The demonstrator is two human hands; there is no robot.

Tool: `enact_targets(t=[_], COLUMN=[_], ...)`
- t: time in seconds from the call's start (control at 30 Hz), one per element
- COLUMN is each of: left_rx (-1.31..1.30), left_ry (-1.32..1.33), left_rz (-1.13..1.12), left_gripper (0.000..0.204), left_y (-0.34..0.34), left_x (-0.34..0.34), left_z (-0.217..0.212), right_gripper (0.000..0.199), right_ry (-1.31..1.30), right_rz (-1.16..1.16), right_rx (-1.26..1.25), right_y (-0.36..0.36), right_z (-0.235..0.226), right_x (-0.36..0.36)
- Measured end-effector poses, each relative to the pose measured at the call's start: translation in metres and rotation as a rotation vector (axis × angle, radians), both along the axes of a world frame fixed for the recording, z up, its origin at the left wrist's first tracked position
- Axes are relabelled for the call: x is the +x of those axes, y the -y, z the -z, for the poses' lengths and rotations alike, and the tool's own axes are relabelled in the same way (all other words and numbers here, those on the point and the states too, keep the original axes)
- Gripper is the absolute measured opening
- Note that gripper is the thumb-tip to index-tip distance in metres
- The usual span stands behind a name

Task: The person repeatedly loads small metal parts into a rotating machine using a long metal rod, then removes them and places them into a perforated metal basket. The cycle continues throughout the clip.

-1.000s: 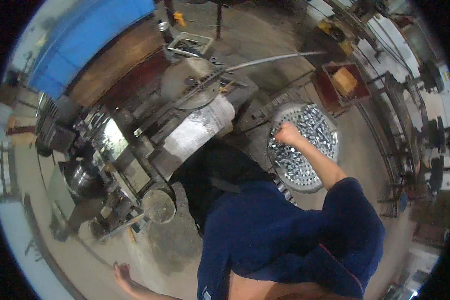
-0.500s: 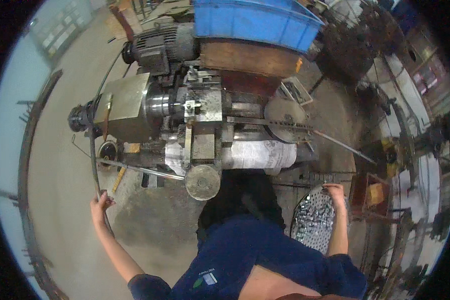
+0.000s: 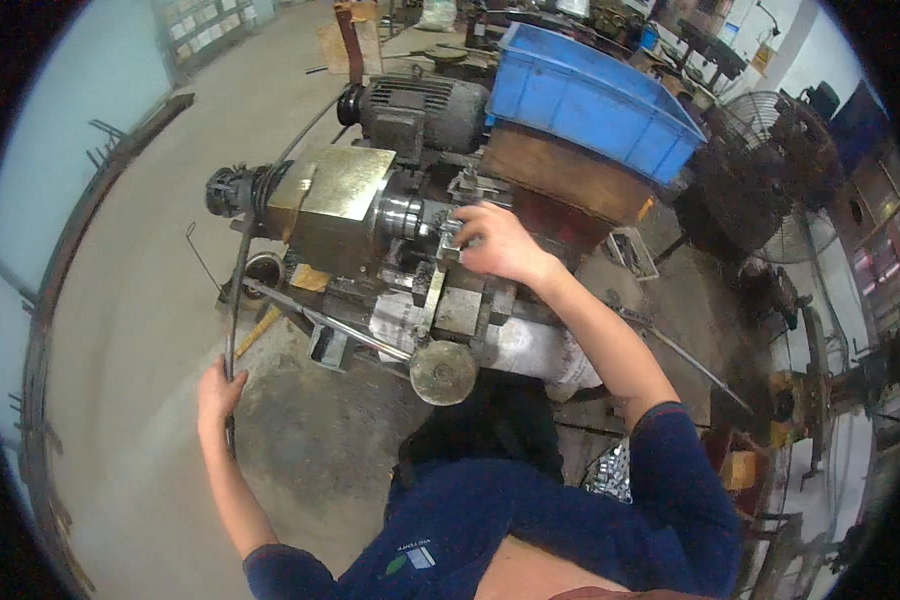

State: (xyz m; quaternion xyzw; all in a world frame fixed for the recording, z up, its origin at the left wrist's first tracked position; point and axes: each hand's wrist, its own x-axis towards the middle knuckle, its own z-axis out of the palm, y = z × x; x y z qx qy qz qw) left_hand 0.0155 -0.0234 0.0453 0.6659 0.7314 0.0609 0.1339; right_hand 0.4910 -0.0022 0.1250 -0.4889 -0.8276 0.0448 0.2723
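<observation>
My left hand [image 3: 220, 391] is closed round the lower part of a long dark lever [image 3: 235, 320], which runs up beside the machine's headstock. Over the small lathe, my right hand [image 3: 502, 243] has its fingers bent together at the tool slide, just right of the shiny chuck [image 3: 402, 216]. Whatever those fingertips hold is too small and partly covered to make out. Below that hand lies the cross slide [image 3: 459, 311], with a round metal disc [image 3: 443, 373] at its near end. A bright metal bar [image 3: 355, 337] slants toward the disc from the left.
Behind the lathe stand a motor [image 3: 425, 112] and a blue crate [image 3: 590, 100] on a wooden box [image 3: 565, 172]. A large fan [image 3: 760, 180] is at the right. Many small shiny parts [image 3: 611, 474] show beside my right sleeve. White sacking [image 3: 535, 350] covers the bed's front.
My right hand has moved from above the small shiny parts at lower right up to the chuck area. My left hand stays on the lever. The whole view has shifted.
</observation>
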Motion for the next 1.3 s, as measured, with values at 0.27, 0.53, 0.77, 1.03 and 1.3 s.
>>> enact_targets(t=[0.27,0.53,0.77,1.03,1.3], left_rx=[0.187,0.185,0.193,0.195,0.216], left_ry=[-0.049,0.021,-0.043,-0.045,-0.056], left_rz=[-0.138,-0.146,-0.126,-0.164,-0.153], left_gripper=[0.039,0.031,0.036,0.033,0.024], left_y=[0.063,0.051,0.050,0.052,0.050], left_x=[-0.009,-0.016,-0.017,-0.011,-0.011], left_z=[0.026,0.039,0.042,0.036,0.030], right_gripper=[0.024,0.018,0.018,0.017,0.018], right_ry=[0.228,0.127,0.101,0.062,0.197], right_rz=[0.241,0.193,0.170,0.152,-0.055], right_rx=[-0.265,-0.233,-0.252,-0.300,-0.130], right_y=[-0.081,-0.085,-0.085,-0.090,-0.101], right_z=[0.038,0.044,0.049,0.052,0.033], right_x=[-0.045,-0.042,-0.035,-0.036,-0.036])
